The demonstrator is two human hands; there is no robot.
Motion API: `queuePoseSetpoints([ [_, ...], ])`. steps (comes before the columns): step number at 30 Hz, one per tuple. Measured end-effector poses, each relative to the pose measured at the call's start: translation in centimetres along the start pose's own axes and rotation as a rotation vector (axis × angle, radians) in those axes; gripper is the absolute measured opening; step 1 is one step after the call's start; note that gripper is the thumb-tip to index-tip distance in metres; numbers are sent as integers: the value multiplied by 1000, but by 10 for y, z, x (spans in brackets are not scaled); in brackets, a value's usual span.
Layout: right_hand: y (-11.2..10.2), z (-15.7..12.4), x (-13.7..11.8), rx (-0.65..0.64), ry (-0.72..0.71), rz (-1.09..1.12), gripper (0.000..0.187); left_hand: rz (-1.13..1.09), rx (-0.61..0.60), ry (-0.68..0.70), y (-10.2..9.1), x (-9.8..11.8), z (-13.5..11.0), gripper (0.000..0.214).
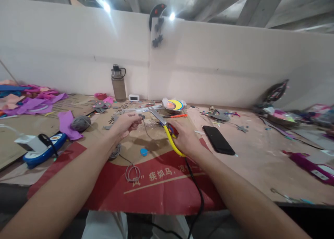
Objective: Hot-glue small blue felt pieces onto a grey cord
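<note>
My left hand is closed in a pinch above the cardboard. Between its fingertips is the end of a thin grey yarn, with a small dark bit at the tips. My right hand grips yellow-handled scissors; their blades point up and to the left, apart from the yarn. Whether the blades are parted is hard to make out. Below my hands, a loop of grey yarn and a small blue piece lie on the red-and-brown cardboard. Some grey yarn is partly hidden by my left forearm.
A black phone lies right of my right hand. Behind stand a bottle and a bowl with a yellow crescent. Left are a grey yarn ball, purple felt and a blue power strip. A black cable crosses the front edge.
</note>
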State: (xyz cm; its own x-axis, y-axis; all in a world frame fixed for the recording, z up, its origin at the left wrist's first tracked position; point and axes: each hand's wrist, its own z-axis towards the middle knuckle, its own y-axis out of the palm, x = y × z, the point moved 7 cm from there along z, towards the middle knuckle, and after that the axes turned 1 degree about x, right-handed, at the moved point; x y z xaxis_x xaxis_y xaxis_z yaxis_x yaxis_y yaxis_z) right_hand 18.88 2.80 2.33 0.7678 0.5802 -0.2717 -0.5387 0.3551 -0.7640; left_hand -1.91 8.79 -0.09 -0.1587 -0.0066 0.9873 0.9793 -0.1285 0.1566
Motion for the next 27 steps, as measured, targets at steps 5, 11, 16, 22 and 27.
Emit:
queuePoseSetpoints([
  [5, 9, -8, 11, -78, -58, -187, 35, -32, -30, -48, -1, 3, -1, 22],
  [11, 5, -5, 4, -121, -72, -270, 32, 62, -35, -60, 1, 6, -5, 19],
  [16, 4, -6, 1, -142, -94, -312, 31, 87, -40, -67, 3, 5, -5, 17],
  [22, 8, -6, 3, -140, -127, -323, 28, 152, -40, -48, 1, 5, -3, 15],
  [27, 10, -7, 4, -170, -121, -371, 28, 184, -18, -63, 0, 5, -3, 14],
])
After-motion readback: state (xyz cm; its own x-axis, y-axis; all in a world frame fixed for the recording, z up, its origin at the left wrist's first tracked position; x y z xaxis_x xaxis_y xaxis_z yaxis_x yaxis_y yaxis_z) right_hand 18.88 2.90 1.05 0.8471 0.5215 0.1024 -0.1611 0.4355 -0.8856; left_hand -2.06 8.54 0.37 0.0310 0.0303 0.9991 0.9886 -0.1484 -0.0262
